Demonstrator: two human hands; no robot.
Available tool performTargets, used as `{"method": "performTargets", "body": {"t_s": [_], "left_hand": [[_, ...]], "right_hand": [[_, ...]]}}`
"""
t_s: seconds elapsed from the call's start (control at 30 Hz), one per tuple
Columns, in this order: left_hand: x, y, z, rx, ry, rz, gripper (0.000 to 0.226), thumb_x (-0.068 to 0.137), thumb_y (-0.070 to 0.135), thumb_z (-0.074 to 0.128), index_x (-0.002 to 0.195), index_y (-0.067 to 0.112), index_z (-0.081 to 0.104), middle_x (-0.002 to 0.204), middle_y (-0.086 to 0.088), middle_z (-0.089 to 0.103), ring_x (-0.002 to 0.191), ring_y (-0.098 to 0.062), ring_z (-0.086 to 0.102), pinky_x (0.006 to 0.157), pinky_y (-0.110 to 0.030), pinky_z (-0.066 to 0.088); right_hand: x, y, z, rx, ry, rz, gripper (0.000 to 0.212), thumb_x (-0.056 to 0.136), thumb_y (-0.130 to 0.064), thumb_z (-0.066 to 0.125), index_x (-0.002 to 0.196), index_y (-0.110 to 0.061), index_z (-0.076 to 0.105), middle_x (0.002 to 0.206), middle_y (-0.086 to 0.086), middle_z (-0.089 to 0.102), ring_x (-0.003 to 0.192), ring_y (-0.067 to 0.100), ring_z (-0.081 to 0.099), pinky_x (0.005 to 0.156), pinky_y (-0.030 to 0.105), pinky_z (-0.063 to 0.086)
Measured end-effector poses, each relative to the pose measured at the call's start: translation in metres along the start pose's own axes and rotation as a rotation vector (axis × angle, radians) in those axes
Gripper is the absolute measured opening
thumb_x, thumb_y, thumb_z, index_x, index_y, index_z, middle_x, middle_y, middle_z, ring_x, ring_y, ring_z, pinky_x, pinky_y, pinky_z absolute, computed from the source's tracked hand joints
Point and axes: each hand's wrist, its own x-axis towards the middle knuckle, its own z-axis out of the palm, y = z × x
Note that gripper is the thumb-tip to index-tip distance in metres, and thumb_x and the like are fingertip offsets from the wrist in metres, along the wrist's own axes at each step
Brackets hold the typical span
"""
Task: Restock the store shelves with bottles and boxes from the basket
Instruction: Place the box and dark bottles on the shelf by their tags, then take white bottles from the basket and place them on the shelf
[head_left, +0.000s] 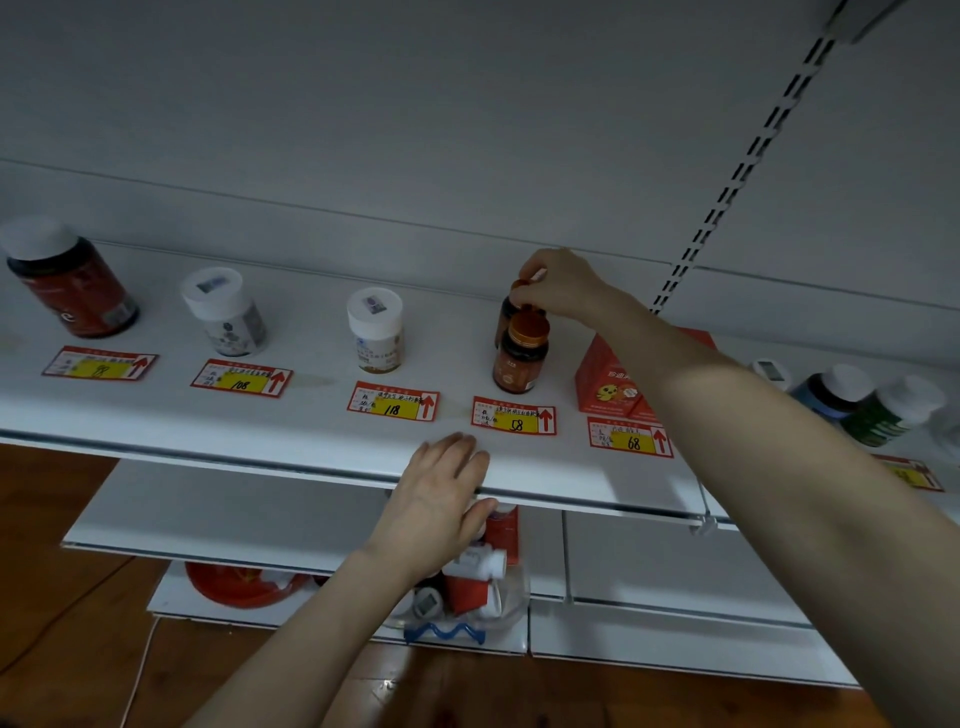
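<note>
Right hand has its fingertips pinched on the cap of the rear amber bottle, which stands right behind its twin above the 58 tag. Left hand lies flat on the front lip of the shelf, fingers straight, holding nothing. The row's partly stocked: a few bottles off to the left, an orange box to the right. The basket down below has several bottles and boxes in it, so I'd guess there's plenty left.

On the matt white metal shelf stands a glossy amber plastic bottle; below the shelf, polished brown wood floor.
</note>
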Motion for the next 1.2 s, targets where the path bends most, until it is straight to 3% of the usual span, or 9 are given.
{"method": "performTargets", "body": {"t_s": [0.27, 0.37, 0.5, 0.7, 0.9, 1.03, 1.13, 1.2], "left_hand": [[0.000, 0.000, -0.001, -0.004, -0.032, -0.007, 0.045, 0.081, 0.040, 0.042, 0.100, 0.006, 0.066, 0.106, -0.015, 0.066, 0.099, -0.031, 0.064, 0.084, -0.043, 0.053], [0.000, 0.000, 0.000, -0.006, -0.039, -0.004, 0.045, 0.081, 0.039, 0.043, 0.100, 0.005, 0.066, 0.106, -0.016, 0.066, 0.099, -0.032, 0.064, 0.084, -0.043, 0.053], [0.000, 0.001, -0.002, 0.006, -0.043, 0.013, 0.044, 0.080, 0.039, 0.043, 0.098, 0.006, 0.066, 0.105, -0.015, 0.067, 0.099, -0.031, 0.064, 0.083, -0.042, 0.054], [0.003, 0.005, -0.015, 0.042, -0.053, 0.045, 0.037, 0.079, 0.037, 0.043, 0.077, 0.009, 0.066, 0.088, -0.012, 0.068, 0.086, -0.028, 0.066, 0.075, -0.033, 0.056], [-0.007, 0.009, -0.033, 0.019, 0.039, 0.087, 0.028, 0.082, 0.027, 0.046, 0.074, 0.007, 0.063, 0.073, -0.009, 0.062, 0.068, -0.026, 0.060, 0.061, -0.033, 0.052], [-0.029, 0.008, -0.044, 0.026, 0.079, 0.128, 0.025, 0.083, 0.023, 0.048, 0.074, 0.006, 0.064, 0.068, -0.009, 0.061, 0.062, -0.026, 0.056, 0.057, -0.033, 0.048], [-0.057, 0.000, -0.050, 0.058, 0.070, 0.148, 0.027, 0.083, 0.025, 0.046, 0.074, 0.008, 0.065, 0.067, -0.008, 0.061, 0.060, -0.027, 0.057, 0.054, -0.030, 0.046], [-0.078, -0.009, -0.051, 0.069, 0.044, 0.157, 0.029, 0.082, 0.026, 0.045, 0.069, 0.008, 0.064, 0.061, -0.008, 0.059, 0.055, -0.028, 0.056, 0.049, -0.028, 0.042]], "right_hand": [[-0.002, 0.000, 0.001, 0.003, 0.020, 0.005, 0.037, 0.083, -0.020, 0.062, 0.117, -0.009, 0.054, 0.120, 0.010, 0.055, 0.106, 0.022, 0.054, 0.076, 0.026, 0.045], [-0.003, 0.001, 0.000, -0.021, 0.070, -0.043, 0.037, 0.087, -0.023, 0.057, 0.121, -0.009, 0.052, 0.124, 0.010, 0.053, 0.105, 0.021, 0.053, 0.073, 0.023, 0.042], [-0.006, 0.000, -0.005, -0.065, 0.131, -0.140, 0.029, 0.092, -0.019, 0.049, 0.117, -0.006, 0.056, 0.124, 0.011, 0.055, 0.111, 0.023, 0.053, 0.081, 0.024, 0.039], [-0.023, -0.010, -0.017, -0.076, 0.220, -0.259, 0.024, 0.094, -0.016, 0.047, 0.108, -0.003, 0.061, 0.116, 0.012, 0.060, 0.106, 0.022, 0.055, 0.080, 0.020, 0.037], [-0.069, -0.025, -0.029, -0.092, 0.362, -0.376, 0.021, 0.093, -0.011, 0.047, 0.105, -0.001, 0.062, 0.110, 0.013, 0.064, 0.104, 0.023, 0.057, 0.081, 0.015, 0.036], [-0.115, -0.035, -0.023, -0.126, 0.428, -0.368, 0.023, 0.093, -0.012, 0.045, 0.106, -0.003, 0.062, 0.110, 0.010, 0.065, 0.103, 0.022, 0.058, 0.087, 0.025, 0.042], [-0.152, -0.038, 0.000, -0.145, 0.510, -0.390, 0.023, 0.090, -0.015, 0.048, 0.100, -0.002, 0.065, 0.101, 0.013, 0.068, 0.096, 0.027, 0.061, 0.082, 0.035, 0.045], [-0.178, -0.034, 0.023, -0.139, 0.525, -0.368, 0.023, 0.089, -0.016, 0.049, 0.097, -0.003, 0.066, 0.097, 0.012, 0.069, 0.090, 0.025, 0.062, 0.077, 0.033, 0.045]]}}
